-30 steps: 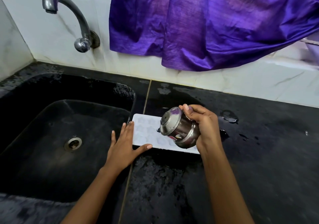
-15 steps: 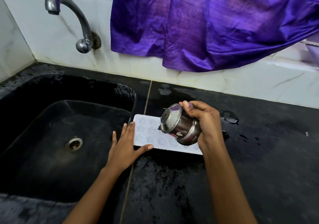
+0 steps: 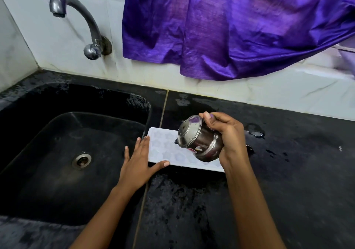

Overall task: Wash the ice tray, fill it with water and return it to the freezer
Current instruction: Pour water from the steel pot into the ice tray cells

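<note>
A white ice tray (image 3: 164, 149) with flower-shaped cells lies flat on the black counter, just right of the sink. My left hand (image 3: 139, 162) lies against the tray's left end, fingers straight and thumb along its near edge. My right hand (image 3: 227, 139) grips a small steel pot (image 3: 197, 141), tipped on its side above the tray with its mouth facing left. The pot and that hand hide the tray's right part. I cannot tell whether water is running out of the pot.
A black sink (image 3: 57, 152) with a round drain (image 3: 81, 160) fills the left side. A steel tap (image 3: 84, 22) juts from the white tiled wall above it. Purple cloth (image 3: 230, 27) hangs over the wall. The counter (image 3: 288, 172) is wet, with a puddle (image 3: 253, 131) behind my right hand.
None of the objects shifts noticeably; the pot stays tipped over the tray and my left hand stays at the tray's left end.
</note>
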Demonstrator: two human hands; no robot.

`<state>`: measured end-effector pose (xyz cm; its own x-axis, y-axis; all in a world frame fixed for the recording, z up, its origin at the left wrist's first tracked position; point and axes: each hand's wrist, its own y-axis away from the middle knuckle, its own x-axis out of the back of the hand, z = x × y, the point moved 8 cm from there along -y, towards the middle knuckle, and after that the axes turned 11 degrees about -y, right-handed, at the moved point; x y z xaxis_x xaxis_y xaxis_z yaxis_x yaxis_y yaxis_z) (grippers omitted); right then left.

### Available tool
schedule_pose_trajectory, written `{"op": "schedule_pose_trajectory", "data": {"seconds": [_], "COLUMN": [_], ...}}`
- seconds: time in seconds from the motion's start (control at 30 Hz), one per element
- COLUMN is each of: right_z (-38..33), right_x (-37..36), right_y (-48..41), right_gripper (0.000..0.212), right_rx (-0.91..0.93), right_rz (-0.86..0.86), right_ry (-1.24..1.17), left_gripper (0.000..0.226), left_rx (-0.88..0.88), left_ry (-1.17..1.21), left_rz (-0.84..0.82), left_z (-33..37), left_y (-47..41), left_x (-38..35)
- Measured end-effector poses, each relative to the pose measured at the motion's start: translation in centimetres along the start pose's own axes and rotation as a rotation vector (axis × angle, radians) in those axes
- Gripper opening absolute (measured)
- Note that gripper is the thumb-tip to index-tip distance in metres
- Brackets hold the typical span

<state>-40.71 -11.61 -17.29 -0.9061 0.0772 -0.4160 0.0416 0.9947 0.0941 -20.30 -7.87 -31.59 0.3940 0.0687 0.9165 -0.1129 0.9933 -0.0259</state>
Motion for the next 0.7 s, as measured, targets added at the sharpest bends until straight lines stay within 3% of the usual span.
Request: {"op": "schedule_pose_trajectory", "data": {"seconds": [0.27,0.7], "right_z": [2.0,3.2], "right_x": [0.3,-1.8], "right_y": [-0.5,-0.3], "right_gripper": [0.009,0.004], "right_rx": [-0.101,-0.103], "right_rz": [0.02,-0.014], "right_ry": [-0.135,-0.039], "left_gripper": [0.121,0.126], "left_rx": [0.001,0.002], "left_ry": [-0.01,0.032], "left_rz": [0.004,0.012], "left_z": [-0.1,-0.2], "left_y": [-0.1,0.0], "left_x": [0.0,0.0]}}
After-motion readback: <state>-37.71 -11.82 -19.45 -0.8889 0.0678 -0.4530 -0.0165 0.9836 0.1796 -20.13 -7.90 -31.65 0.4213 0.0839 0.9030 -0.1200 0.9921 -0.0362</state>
